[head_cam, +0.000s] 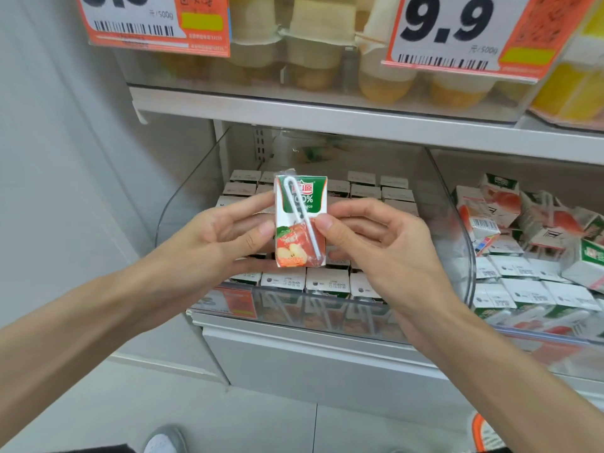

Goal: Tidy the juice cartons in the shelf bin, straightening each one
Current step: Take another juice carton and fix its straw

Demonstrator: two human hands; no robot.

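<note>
Your left hand (228, 230) and right hand (366, 237) pinch one carton (300, 220) above the bin (464, 256). Its rows stand neat; right of it, cartons (536, 223) lie jumbled.

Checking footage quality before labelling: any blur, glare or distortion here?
Head view: held carton fairly sharp; wide-angle bending curves the shelf edge; bin front reflective and hazy; right-hand cartons and price tags soft; lighting even, shadows faint.

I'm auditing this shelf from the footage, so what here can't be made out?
- Left price tag: price cut off by the head view's top edge.
- Date print on the carton tops: too small.
- Rows under the held carton: hidden by left hand and right hand.
</note>
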